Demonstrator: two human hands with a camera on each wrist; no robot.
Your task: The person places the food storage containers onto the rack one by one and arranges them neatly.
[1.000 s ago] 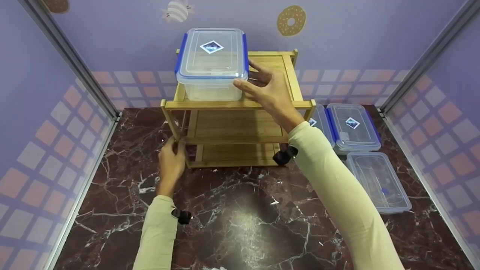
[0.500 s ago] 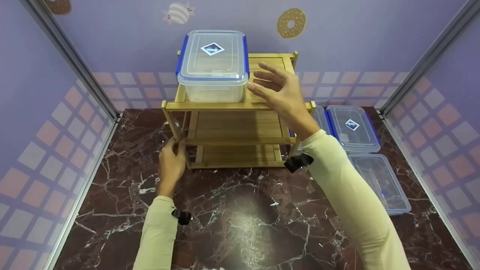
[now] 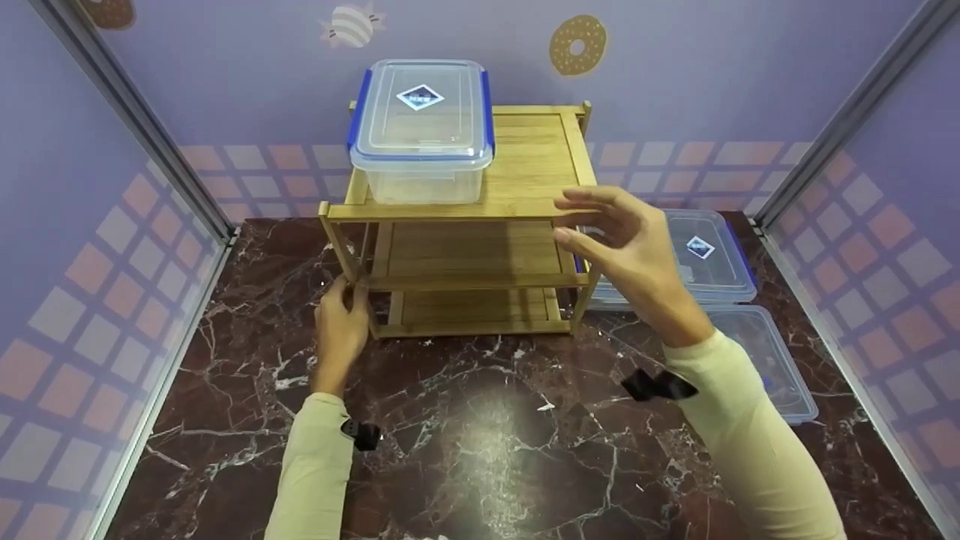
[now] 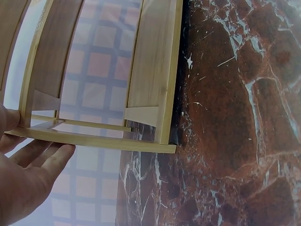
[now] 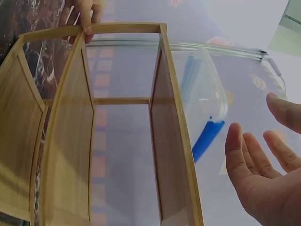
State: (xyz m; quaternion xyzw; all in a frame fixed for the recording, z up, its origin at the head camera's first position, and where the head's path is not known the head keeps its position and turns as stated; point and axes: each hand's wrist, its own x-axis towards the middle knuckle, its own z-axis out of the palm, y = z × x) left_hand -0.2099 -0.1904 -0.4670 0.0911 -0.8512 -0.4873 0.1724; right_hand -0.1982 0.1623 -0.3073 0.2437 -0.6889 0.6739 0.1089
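Observation:
A wooden three-tier shelf rack (image 3: 480,282) stands against the back wall. On the left of its top tier sits a lidded clear plastic food container (image 3: 420,135) with blue side clips and a diamond label. My left hand (image 3: 341,326) grips the rack's front left leg near the middle tier; the left wrist view has its thumb and fingers (image 4: 55,160) on either side of the wooden post. Off the rack's front right corner, my right hand (image 3: 634,244) is in the air with loosely bent fingers, holding nothing. In the right wrist view, its fingers (image 5: 235,150) are apart from the container.
On the marble-patterned floor (image 3: 480,442) to the right, a lidded clear container (image 3: 716,266) with blue clips stands beside the rack, partly behind my right hand. Nearer lies another clear plastic container (image 3: 776,360), partly covered by my forearm. Purple panels (image 3: 885,247) enclose the sides.
My right hand has let go of the container on the top tier and moved right and toward me. The container stays in place, and my left hand keeps its grip on the leg.

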